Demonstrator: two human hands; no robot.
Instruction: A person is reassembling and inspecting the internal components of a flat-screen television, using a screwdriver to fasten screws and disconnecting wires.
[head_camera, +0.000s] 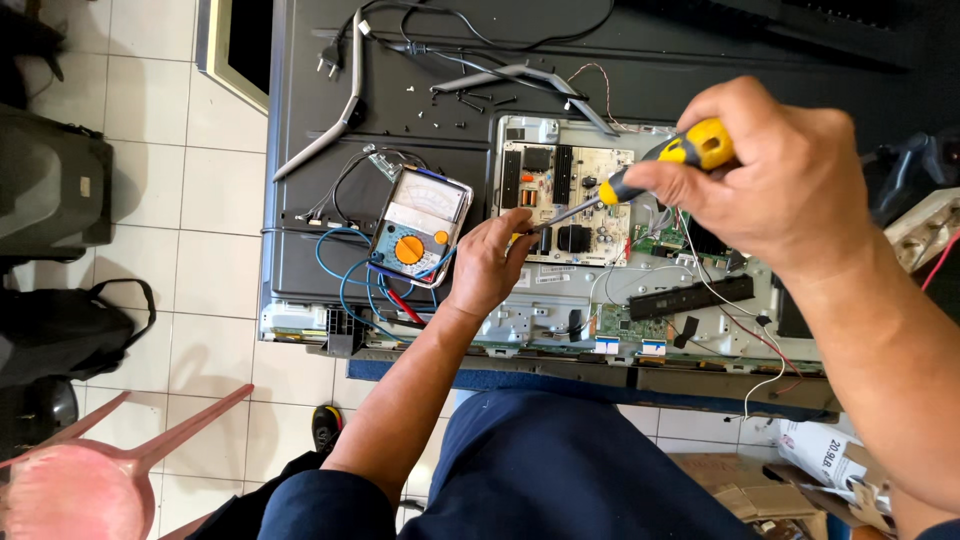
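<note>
My right hand (775, 170) is closed around a screwdriver (640, 172) with a yellow and black handle, its shaft slanting down to the left. My left hand (490, 262) rests on the edge of a pale circuit board (565, 195), fingers pinching near the screwdriver's tip. The board sits in the opened back of a flat television (400, 110) lying face down. Whether the tip touches a screw is hidden by my fingers.
An analog multimeter (420, 228) with an orange dial lies left of my left hand, amid blue and red wires (350, 290). A grey stand leg (340, 110), loose screws and a power cable lie on the back panel. Black bags (50, 180) sit on the tiled floor at left; a pink stool (90, 470) stands at lower left.
</note>
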